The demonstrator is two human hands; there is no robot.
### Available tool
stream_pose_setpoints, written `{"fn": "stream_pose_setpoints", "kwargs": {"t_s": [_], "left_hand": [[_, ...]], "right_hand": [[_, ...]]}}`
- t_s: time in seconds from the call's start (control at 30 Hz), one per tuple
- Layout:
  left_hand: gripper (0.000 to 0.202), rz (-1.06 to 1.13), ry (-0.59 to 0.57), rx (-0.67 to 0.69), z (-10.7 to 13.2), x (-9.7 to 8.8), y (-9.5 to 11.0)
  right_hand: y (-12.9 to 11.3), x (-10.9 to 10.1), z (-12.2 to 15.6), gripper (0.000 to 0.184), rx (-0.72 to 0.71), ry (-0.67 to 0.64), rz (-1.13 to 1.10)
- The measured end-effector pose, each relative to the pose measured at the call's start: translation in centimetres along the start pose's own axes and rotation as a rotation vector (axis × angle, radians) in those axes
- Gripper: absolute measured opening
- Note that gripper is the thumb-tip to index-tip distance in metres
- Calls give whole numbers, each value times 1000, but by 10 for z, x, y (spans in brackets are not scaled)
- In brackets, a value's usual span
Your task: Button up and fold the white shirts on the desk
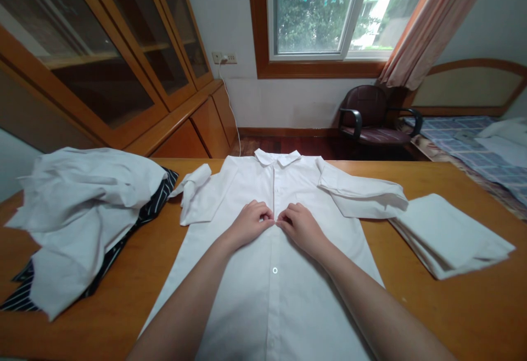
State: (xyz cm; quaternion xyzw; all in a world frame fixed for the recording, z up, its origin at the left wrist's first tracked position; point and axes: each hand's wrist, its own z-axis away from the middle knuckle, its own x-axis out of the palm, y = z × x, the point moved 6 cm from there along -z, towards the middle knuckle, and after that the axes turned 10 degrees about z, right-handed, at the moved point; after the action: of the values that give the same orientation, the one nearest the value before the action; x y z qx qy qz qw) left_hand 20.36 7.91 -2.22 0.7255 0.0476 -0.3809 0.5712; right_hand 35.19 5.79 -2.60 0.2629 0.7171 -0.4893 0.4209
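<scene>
A white button-up shirt (247, 295) lies face up before me, its collar (277, 157) at the far edge of the table and its sleeves out to both sides. My left hand (252, 221) pinches the front placket from the left. From the other side my right hand (301, 226) pinches the same strip, the fingertips of both hands nearly meeting. The button between them is hidden by the fingers. Below the hands a white button (275, 270) shows on the placket. The left sleeve in view (195, 185) is bunched; the right one (362, 191) lies flatter.
A crumpled white cloth (94, 196) rests on a black striped cloth (119, 251) at the table's left. Folded white fabric (448, 235) lies at the right, by a sleeve end. Beyond the wooden table (473, 317) stand a dark armchair (366, 114), a bed and a glass-doored cabinet (164, 75).
</scene>
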Motion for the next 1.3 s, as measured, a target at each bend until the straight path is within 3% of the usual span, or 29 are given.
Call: {"fn": "stream_pose_setpoints", "kwargs": {"t_s": [0.67,1.1,1.3], "left_hand": [[11,53,-58,-7,-1,-2,2],[7,42,14,-28,0,1,0],[10,71,-14,-40,-2,0,0]], "right_hand": [[2,1,0,6,28,30,-36],[1,2,0,7,-15,28,17],[0,2,1,6,-14,29,46]]}}
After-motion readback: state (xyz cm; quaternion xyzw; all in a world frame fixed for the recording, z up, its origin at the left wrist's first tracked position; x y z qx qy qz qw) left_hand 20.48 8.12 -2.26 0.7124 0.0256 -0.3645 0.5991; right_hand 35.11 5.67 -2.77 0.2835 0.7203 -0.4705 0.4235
